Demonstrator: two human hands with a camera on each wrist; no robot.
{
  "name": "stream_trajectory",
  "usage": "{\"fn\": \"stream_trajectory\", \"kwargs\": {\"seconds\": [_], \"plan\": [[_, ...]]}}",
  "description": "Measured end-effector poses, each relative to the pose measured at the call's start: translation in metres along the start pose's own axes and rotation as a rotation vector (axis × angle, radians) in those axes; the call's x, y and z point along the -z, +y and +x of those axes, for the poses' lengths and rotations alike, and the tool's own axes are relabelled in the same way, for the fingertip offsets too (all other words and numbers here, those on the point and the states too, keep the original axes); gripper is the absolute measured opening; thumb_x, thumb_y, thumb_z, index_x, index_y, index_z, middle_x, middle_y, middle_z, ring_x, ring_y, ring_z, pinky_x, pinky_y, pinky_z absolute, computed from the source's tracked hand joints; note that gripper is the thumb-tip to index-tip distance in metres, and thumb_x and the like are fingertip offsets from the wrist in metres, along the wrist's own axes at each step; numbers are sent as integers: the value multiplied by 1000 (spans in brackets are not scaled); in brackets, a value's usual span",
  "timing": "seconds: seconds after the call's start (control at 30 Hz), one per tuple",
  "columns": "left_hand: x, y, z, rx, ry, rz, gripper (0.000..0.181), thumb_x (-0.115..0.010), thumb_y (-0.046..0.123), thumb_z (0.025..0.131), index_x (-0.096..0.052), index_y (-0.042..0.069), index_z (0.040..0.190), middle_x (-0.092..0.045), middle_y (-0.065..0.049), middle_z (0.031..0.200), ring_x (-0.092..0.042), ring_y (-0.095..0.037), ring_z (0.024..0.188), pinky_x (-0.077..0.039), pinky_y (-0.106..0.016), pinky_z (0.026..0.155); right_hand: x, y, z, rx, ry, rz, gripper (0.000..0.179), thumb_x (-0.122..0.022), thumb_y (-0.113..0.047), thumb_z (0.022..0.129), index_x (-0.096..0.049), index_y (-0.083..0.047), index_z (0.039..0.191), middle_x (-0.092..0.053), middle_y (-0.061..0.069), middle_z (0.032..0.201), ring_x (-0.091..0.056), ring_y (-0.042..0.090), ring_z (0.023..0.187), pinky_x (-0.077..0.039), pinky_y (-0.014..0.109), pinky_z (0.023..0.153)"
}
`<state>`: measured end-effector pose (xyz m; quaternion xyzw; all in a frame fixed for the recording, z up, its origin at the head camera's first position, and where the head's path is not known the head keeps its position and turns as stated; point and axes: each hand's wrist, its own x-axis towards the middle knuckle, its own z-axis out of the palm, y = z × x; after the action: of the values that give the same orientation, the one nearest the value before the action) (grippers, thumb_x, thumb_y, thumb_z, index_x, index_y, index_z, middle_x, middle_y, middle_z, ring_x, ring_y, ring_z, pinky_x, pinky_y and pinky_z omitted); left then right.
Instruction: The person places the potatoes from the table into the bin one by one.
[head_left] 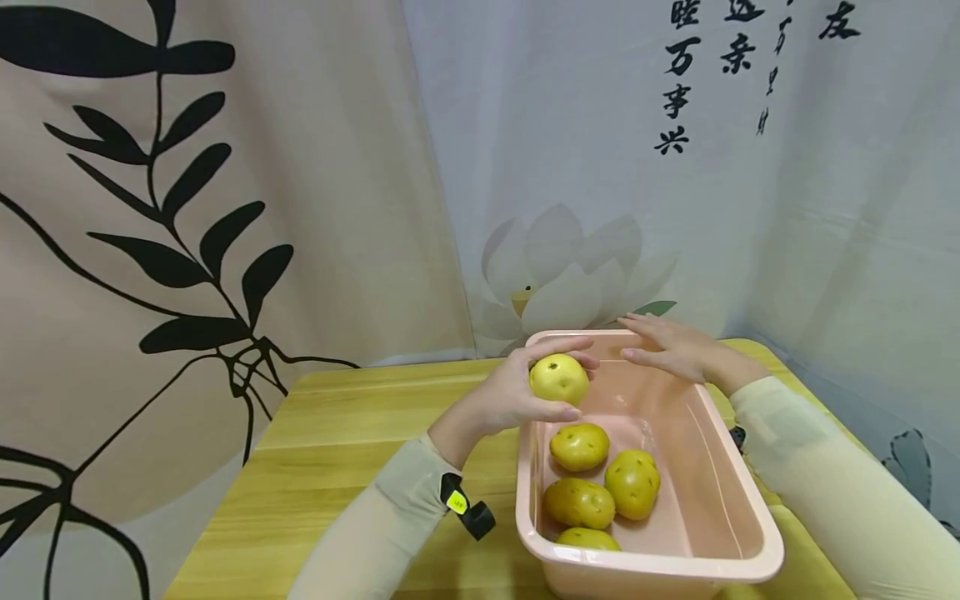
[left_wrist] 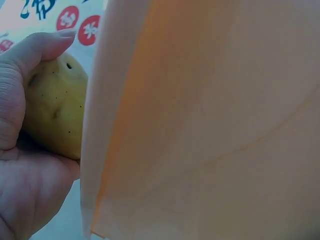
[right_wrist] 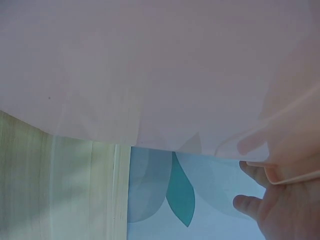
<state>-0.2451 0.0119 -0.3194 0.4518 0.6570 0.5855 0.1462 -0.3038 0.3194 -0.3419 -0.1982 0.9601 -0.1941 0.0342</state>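
Note:
My left hand (head_left: 510, 393) grips a yellow potato (head_left: 559, 379) above the far left part of a pink plastic basin (head_left: 652, 568). In the left wrist view, thumb and palm wrap this potato (left_wrist: 56, 107), and the basin wall (left_wrist: 210, 100) hides part of it. Several more potatoes lie on the basin floor, among them one potato (head_left: 633, 484) toward the middle and another potato (head_left: 580, 447) by the left wall. At the basin's far right corner is my right hand (head_left: 678, 348), fingers extended over the rim; the right wrist view shows this hand (right_wrist: 290, 212) beside the rim.
The basin stands on a wooden table (head_left: 360, 467) with yellow grain, near its right side. Behind the table hangs a cloth curtain (head_left: 337, 167) printed with dark leaves, a lotus and writing. A black wrist device (head_left: 472, 512) is strapped to the left sleeve.

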Motion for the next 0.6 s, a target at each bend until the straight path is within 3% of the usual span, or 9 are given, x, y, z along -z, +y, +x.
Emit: {"fn": "stream_trajectory", "kwargs": {"seconds": [0.13, 0.37, 0.5, 0.6], "plan": [[-1, -3, 10, 0, -73, -10, 77, -76, -2, 79, -43, 20, 145, -60, -4, 128, -55, -30, 119, -52, -39, 90, 0, 2, -1, 1, 0, -1, 79, -44, -64, 92, -26, -17, 153, -18, 13, 158, -12, 42, 143, -11, 68, 107], [-5, -5, 25, 14, -218, -59, 72, -71, -5, 81, -42, 10, 145, -58, -8, 131, -56, -24, 119, -48, -39, 96, -2, 2, -2, 27, 14, -4, 79, -44, -65, 92, -27, -17, 153, -20, 14, 158, -14, 42, 142, -13, 67, 107], [-7, -9, 32, 57, -282, -146, 73, -65, -11, 82, -37, 4, 147, -47, -13, 143, -50, -26, 126, -46, -39, 99, -2, 2, -1, 50, 24, -16, 75, -44, -60, 95, -27, -15, 153, -20, 15, 158, -15, 42, 142, -13, 67, 108], [-9, -11, 36, 106, -306, -147, 72, -66, -10, 82, -37, 3, 146, -42, -10, 148, -48, -22, 129, -45, -36, 100, -2, 2, -1, 54, 23, -12, 73, -45, -57, 96, -28, -15, 153, -20, 15, 158, -14, 42, 142, -13, 67, 108]]}}
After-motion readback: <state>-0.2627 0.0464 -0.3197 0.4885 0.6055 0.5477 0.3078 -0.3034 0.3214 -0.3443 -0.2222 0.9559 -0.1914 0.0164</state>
